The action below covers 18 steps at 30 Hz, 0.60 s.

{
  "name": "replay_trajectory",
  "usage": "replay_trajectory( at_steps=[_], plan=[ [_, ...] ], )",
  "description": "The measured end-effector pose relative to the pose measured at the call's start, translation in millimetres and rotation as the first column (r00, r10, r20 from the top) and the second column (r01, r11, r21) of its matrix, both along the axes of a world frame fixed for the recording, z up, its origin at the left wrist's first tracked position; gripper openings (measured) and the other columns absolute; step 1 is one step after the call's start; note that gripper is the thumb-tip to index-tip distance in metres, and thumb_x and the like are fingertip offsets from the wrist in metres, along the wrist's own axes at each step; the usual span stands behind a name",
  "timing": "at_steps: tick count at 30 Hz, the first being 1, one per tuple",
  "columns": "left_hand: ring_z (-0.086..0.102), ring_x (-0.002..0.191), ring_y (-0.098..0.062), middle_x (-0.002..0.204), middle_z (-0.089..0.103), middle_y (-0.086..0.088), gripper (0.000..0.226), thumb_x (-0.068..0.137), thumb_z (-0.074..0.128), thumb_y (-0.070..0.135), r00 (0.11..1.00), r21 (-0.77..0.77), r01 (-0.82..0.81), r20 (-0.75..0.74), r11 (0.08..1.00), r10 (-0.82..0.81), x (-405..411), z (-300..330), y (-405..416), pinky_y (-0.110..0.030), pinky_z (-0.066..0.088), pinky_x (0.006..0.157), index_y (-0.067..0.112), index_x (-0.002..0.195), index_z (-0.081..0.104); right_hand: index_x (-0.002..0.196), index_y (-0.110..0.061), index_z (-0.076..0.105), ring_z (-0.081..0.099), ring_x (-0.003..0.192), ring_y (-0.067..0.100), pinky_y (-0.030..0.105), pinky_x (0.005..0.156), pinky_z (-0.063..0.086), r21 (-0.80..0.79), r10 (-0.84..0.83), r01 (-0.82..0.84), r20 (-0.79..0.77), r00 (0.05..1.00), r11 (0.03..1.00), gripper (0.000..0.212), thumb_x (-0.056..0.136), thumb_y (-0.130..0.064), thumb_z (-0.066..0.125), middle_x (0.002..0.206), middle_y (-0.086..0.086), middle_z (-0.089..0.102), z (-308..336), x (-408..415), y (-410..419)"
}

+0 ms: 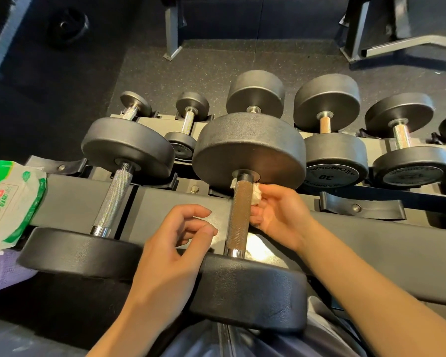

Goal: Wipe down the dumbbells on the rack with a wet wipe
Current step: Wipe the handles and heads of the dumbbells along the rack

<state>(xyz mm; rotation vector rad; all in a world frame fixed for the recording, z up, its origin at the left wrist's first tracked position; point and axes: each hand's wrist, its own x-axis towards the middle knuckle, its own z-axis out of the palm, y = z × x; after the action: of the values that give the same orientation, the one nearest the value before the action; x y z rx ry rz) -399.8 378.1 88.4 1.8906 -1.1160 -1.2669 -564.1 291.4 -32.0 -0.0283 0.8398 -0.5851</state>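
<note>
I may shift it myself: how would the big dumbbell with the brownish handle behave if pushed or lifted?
The dumbbell is probably heavy, given its broad heads. Round heads could roll, though the rack cradles it. The knurled handle likely grips well.

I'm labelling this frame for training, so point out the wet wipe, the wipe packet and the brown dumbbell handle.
wet wipe [256, 195], head view, crumpled white wad in the fingers.
wipe packet [11, 202], head view, its printed front.
brown dumbbell handle [240, 215], head view, mid knurled grip.

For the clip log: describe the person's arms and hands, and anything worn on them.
Both the left hand and right hand are bare: no gloves, rings, watch or bands show. The forearms are uncovered as far as the frame's edge, with no sleeve in view. Nails are short and unpainted.
</note>
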Motion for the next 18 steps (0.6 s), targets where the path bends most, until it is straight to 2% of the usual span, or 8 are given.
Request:
replay_trajectory(
  at_steps=[2,4,7,11,13,16,18],
  plan=[
    [0.064,0.086,-0.006,0.086,0.070,0.007,0.010,0.089,0.063,0.023,1.000,-0.011,-0.007,0.005,1.000,0.007,0,0,0,-0.005,0.042,0.071,0.031,0.094,0.063,0.104,-0.004,0.053,0.041,0.055,0.012,0.020,0.047,0.032,-0.004,-0.080,0.081,0.103,0.991,0.997,0.025,0.082,-0.013,0.045,0.075,0.005,0.047,2,-7,7],
    [0.064,0.086,-0.007,0.085,0.070,0.006,0.003,0.090,0.064,0.027,1.000,-0.015,-0.002,0.008,1.000,0.002,-1,0,0,-0.005,0.042,0.071,0.031,0.091,0.064,0.101,-0.006,0.052,0.040,0.053,0.010,0.019,0.047,0.032,-0.042,-0.099,0.105,0.117,0.988,0.994,0.021,0.082,-0.010,0.046,0.072,0.004,0.044,4,-8,9],
    [0.064,0.084,-0.005,0.084,0.070,0.007,0.010,0.089,0.063,0.019,1.000,-0.020,0.014,0.021,1.000,-0.014,1,-1,0,-0.004,0.042,0.071,0.029,0.089,0.065,0.093,-0.008,0.051,0.034,0.047,0.006,0.016,0.042,0.026,-0.130,-0.020,0.015,-0.036,0.999,0.991,0.011,0.095,-0.014,0.042,0.064,0.000,0.042,4,-3,5],
    [0.064,0.084,-0.005,0.085,0.071,0.009,0.007,0.091,0.065,0.022,1.000,-0.017,0.008,0.008,1.000,-0.008,-1,-1,-1,-0.005,0.043,0.072,0.028,0.088,0.066,0.076,-0.014,0.049,0.026,0.040,0.005,0.015,0.036,0.021,-0.236,0.149,-0.228,-0.310,0.939,0.945,0.028,0.102,-0.016,0.037,0.055,-0.003,0.037,8,-3,-3],
    [0.064,0.084,-0.005,0.085,0.071,0.009,0.006,0.090,0.064,0.023,1.000,-0.010,0.004,0.008,1.000,-0.004,0,-2,0,-0.005,0.043,0.071,0.028,0.088,0.066,0.066,-0.017,0.049,0.025,0.038,0.006,0.018,0.036,0.022,-0.273,0.236,-0.392,-0.465,0.853,0.878,0.034,0.098,-0.011,0.039,0.050,-0.006,0.036,14,-4,-3],
    [0.064,0.083,-0.006,0.085,0.071,0.007,0.011,0.087,0.062,0.018,1.000,-0.001,-0.003,0.003,1.000,0.003,0,-2,-1,-0.006,0.044,0.071,0.028,0.087,0.067,0.053,-0.021,0.053,0.028,0.036,0.007,0.020,0.039,0.023,-0.283,0.379,-0.594,-0.552,0.743,0.753,0.046,0.094,-0.005,0.041,0.044,-0.007,0.038,23,-11,8],
    [0.065,0.083,-0.008,0.085,0.071,0.005,0.008,0.088,0.064,0.023,1.000,0.002,-0.020,-0.013,1.000,0.020,-1,-2,-1,-0.007,0.044,0.071,0.028,0.084,0.068,0.055,-0.020,0.053,0.034,0.037,0.003,0.018,0.043,0.029,-0.291,0.527,-0.770,-0.590,0.611,0.567,0.043,0.094,-0.004,0.044,0.043,-0.011,0.043,26,-16,22]
  ],
)
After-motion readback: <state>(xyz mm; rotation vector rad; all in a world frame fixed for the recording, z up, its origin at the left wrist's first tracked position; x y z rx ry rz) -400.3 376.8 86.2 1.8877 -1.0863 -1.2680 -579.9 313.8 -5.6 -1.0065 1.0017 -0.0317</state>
